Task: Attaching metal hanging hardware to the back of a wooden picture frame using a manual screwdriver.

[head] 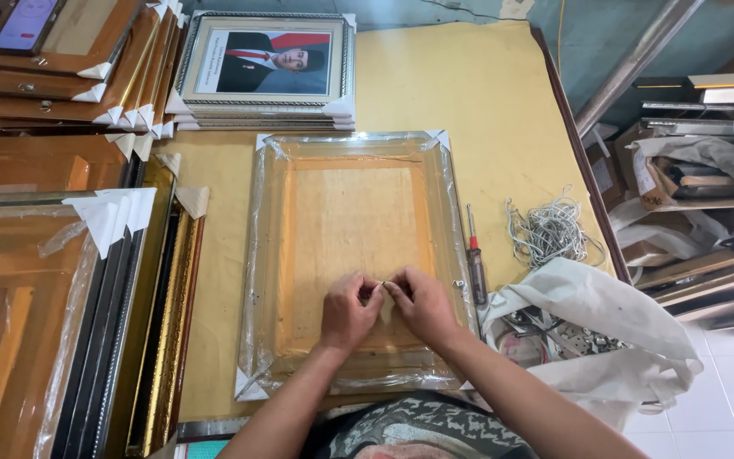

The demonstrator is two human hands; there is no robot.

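While the stacks of wrapped frames (53,280) lean along my left side, the gold frame (350,255) I am busy with lies face down on the yellow surface (486,110) straight ahead of me, sheathed in clear plastic, its long axis running away from my chest toward the framed portrait (265,64) at the far edge. My left hand (346,310) rests on the lower part of the backing board, fingers curled, thumb and forefinger pinched toward the middle. Between the two hands sits a small metal fitting (383,285), too tiny for me to tell its shape; it lies at my fingertips, just above the frame's near rail and near its centre line. My right hand (422,306) meets the left from the other side, its grip also closed on that little piece, so both hands are equally near and touch tip to tip. I cannot make out which way the fitting points.

Just beside the frame's right rail lies a screwdriver (474,263) with a red collar, parallel to the frame's long axis, tip pointing away from me; my right hand is the nearer one to it. Farther right sit a tangle of grey cord (550,229) and a white cloth bag (605,327) of hardware.
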